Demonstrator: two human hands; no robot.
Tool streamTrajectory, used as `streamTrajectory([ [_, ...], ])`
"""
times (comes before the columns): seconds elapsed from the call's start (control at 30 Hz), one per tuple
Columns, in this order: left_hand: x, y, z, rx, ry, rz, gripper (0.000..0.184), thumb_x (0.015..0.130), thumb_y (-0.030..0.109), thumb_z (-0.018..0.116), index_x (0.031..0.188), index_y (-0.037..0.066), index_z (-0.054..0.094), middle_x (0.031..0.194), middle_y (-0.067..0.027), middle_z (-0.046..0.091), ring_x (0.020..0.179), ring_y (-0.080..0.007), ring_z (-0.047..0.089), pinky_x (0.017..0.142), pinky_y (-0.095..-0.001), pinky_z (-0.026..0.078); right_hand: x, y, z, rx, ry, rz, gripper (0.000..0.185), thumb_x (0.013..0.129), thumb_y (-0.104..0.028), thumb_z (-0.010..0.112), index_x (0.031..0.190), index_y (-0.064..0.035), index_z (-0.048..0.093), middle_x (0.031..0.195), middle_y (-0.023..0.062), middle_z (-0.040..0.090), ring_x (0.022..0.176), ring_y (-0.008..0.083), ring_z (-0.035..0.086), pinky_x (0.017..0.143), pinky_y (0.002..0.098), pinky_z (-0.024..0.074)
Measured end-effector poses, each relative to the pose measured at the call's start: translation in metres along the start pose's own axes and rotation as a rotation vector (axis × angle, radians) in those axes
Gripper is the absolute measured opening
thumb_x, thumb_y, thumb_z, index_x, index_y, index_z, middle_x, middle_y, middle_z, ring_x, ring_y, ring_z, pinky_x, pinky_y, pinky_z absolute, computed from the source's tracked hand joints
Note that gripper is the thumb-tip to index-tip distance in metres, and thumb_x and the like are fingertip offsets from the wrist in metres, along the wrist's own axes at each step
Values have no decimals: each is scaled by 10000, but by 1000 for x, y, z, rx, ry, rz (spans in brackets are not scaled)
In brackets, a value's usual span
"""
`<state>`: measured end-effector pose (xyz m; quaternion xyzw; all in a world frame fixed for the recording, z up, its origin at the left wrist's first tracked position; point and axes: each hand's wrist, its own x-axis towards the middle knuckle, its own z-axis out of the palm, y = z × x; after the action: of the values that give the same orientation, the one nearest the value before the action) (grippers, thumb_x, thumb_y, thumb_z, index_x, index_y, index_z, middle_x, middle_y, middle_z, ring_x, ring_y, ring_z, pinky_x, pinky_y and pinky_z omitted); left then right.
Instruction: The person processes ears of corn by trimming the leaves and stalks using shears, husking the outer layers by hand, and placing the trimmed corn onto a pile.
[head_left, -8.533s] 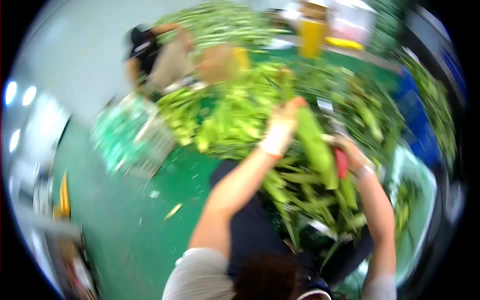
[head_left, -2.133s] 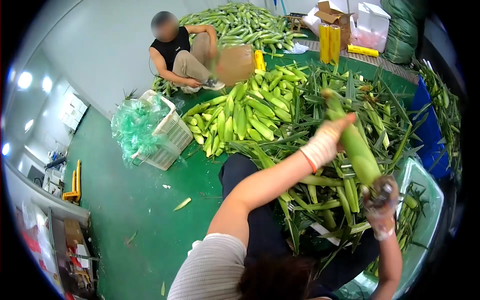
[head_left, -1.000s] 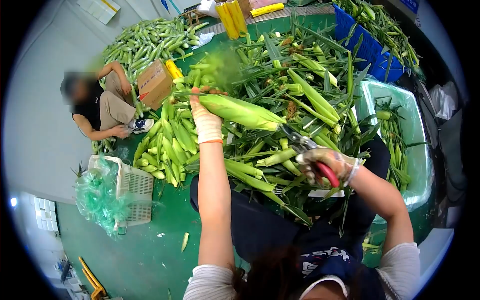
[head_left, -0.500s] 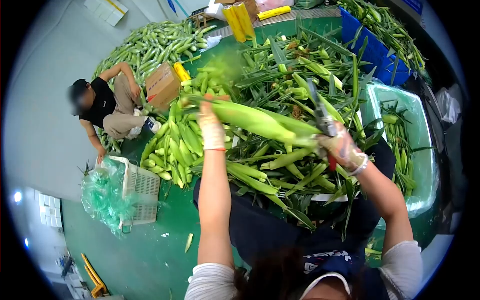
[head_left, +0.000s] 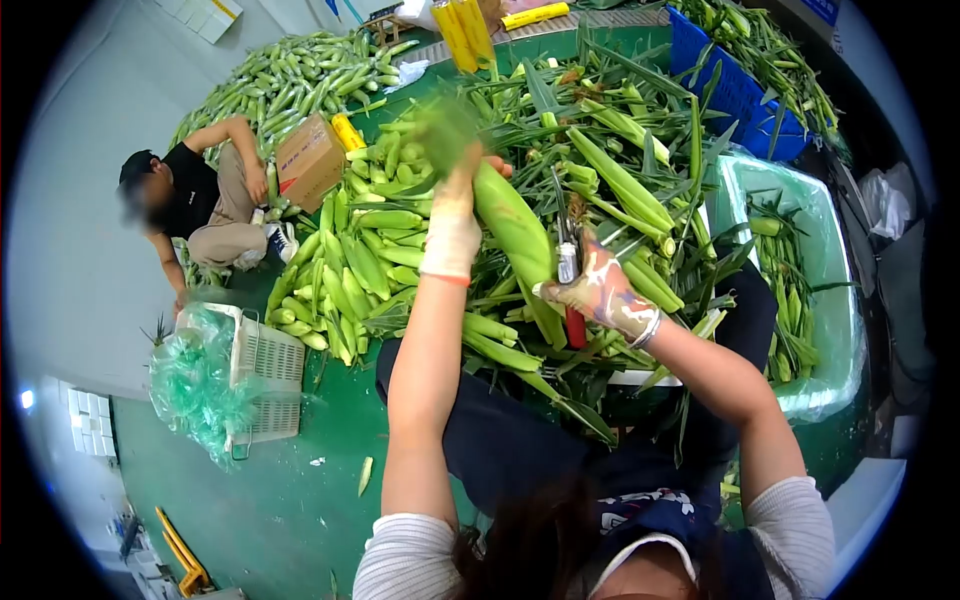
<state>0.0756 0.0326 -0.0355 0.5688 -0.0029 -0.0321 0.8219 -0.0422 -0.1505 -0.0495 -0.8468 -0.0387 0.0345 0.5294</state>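
My left hand (head_left: 460, 205), in a pale glove, is wrapped around the upper end of a green corn ear (head_left: 515, 225) still in its husk. The ear slants down to the right, and its leafy tip is smeared by motion. My right hand (head_left: 608, 290), in a patterned glove, grips pruning shears (head_left: 568, 265) with red on the handle, blades pointing up. They sit close beside the ear's lower end; whether they touch it I cannot tell. Beneath both hands spreads a heap of leafy corn (head_left: 625, 190). Left of it lies a pile of trimmed ears (head_left: 355, 270).
A co-worker (head_left: 205, 190) sits at the left near a cardboard box (head_left: 310, 165) and a mound of ears (head_left: 290, 85). A white basket (head_left: 270, 365) holds green plastic. On the right stand a lined bin (head_left: 845, 340) and a blue crate (head_left: 735, 95) with corn.
The corn ear has swung from nearly level to steeply slanted. My right hand and the shears have moved left, closer to my left hand. My left hand has shifted up and right.
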Motion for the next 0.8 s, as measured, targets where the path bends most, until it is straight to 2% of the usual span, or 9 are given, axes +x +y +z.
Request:
streamTrajectory([
  [0.13,-36,5,3,-295,-284,-190,580,787,321,720,1223,54,447,1021,-142,602,903,-276,608,814,-427,512,4,5,3,466,-108,-8,642,632,-335,810,1065,7,482,885,146,619,811,247,611,737,341,499],
  [0.23,-40,3,-2,-261,-286,-57,574,830,398,664,1240,52,460,981,-126,616,902,-263,615,824,-421,516,5,-13,-5,-128,0,-68,582,680,-318,754,1065,15,470,888,199,628,812,338,627,722,381,502],
  [0.37,-44,-5,1,-136,-215,-66,572,864,442,606,1237,35,455,912,-89,617,825,-176,600,725,-313,510,37,-32,1,-18,255,-311,411,711,-216,736,981,-29,489,839,119,648,712,268,652,650,347,523],
  [0.43,-46,-18,-4,348,-76,176,696,859,491,589,1311,-2,395,1069,-170,580,932,-248,592,799,-333,493,44,-53,-5,-46,231,-350,451,691,-239,749,986,-15,492,825,135,646,739,269,643,669,350,514],
  [0.5,-43,-38,-20,1350,70,901,576,828,-9,591,1356,110,395,1233,-220,471,964,-314,566,758,-374,495,55,-59,-5,-183,176,-240,496,668,-256,759,1003,6,502,843,163,632,741,287,612,683,344,495],
  [0.53,-38,-45,-24,1346,75,904,576,828,-9,591,1356,110,395,1233,-220,471,964,-314,566,758,-374,495,56,-59,-6,-188,175,-244,496,668,-256,759,1003,6,502,843,163,632,741,287,612,683,344,495],
  [0.6,-44,-32,-3,843,161,469,545,885,233,561,1355,40,366,1242,-272,461,1050,-375,521,838,-380,452,56,-58,-5,-250,241,-552,370,733,-256,682,918,23,525,756,188,607,659,347,594,590,373,484],
  [0.63,-55,-13,19,616,261,232,616,915,387,528,1352,-8,348,1248,-296,455,1102,-409,492,886,-379,426,65,-48,3,-220,253,-438,303,762,-244,651,888,9,540,721,181,596,652,359,585,578,371,479],
  [0.8,-54,-6,19,650,283,329,781,896,573,456,1321,-74,349,1143,-278,540,1009,-399,534,880,-374,425,72,-49,11,-80,288,-298,362,721,-281,696,916,-15,548,783,173,629,693,309,618,613,368,488],
])
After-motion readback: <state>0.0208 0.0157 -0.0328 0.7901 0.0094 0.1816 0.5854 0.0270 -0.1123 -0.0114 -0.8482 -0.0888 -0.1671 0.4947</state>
